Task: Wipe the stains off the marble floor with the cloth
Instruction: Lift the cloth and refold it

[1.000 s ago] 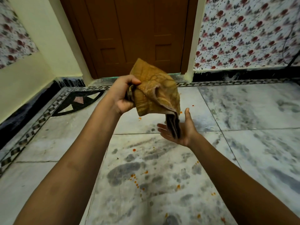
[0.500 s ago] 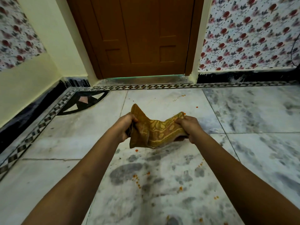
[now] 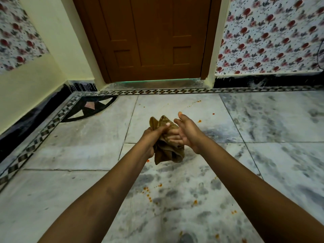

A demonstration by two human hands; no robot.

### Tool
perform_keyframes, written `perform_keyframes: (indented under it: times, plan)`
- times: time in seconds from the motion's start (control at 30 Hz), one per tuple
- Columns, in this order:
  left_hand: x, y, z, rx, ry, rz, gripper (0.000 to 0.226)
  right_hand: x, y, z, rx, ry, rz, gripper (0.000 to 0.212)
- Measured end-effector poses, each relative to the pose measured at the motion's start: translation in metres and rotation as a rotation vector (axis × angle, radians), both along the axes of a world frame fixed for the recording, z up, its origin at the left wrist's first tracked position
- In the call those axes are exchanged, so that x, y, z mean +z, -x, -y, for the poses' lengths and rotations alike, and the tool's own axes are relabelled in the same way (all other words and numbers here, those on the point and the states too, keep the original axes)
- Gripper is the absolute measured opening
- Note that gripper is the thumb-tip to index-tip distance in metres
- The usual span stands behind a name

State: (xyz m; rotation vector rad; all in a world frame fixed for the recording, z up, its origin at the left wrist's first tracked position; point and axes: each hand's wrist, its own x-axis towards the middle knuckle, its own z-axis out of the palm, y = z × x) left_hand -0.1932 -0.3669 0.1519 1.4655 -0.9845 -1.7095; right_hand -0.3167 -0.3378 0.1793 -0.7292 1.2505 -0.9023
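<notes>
My left hand point(image 3: 154, 135) grips the bunched mustard cloth point(image 3: 168, 151) above the stained marble floor point(image 3: 175, 199), its length hanging downward; my right hand point(image 3: 185, 132) is open, touching it

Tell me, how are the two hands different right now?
The left hand grips the bunched mustard cloth, its thumb pressed across the top; the right hand holds nothing. The left hand's fingers curl round the cloth, while the right hand's are spread and relaxed. The left hand's back faces the camera; the right hand's palm turns toward the cloth. Both are bare, close together, and raised above the marble floor.
</notes>
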Motion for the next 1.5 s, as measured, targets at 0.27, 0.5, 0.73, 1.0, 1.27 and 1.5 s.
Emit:
perform_keyframes:
  times: [0.27, 0.5, 0.73, 1.0, 1.27, 1.5]
  plan:
    - [-0.001, -0.013, 0.015, 0.18, -0.147, -0.129, 0.023, -0.022, 0.008, -0.012, -0.483, 0.184, -0.199, 0.021]
    - [0.009, -0.012, 0.012, 0.127, -0.084, -0.364, 0.023, -0.038, 0.017, -0.022, -0.205, 0.345, -0.063, 0.039]
    - [0.0, -0.016, 0.012, 0.002, -0.13, -0.467, 0.039, -0.035, 0.009, -0.021, -0.34, 0.56, -0.587, 0.031]
    - [-0.022, -0.017, 0.023, 0.081, -0.2, -0.476, 0.02, -0.045, -0.018, -0.008, -0.342, 0.563, -1.255, 0.026]
    - [-0.054, -0.059, 0.035, 0.252, -0.268, -0.407, 0.015, -0.065, -0.051, -0.007, -0.112, 0.696, -0.823, 0.019]
    - [-0.046, -0.068, 0.016, 0.165, -0.28, -0.558, 0.027, -0.06, -0.051, -0.01, -0.175, 0.744, -1.291, 0.014]
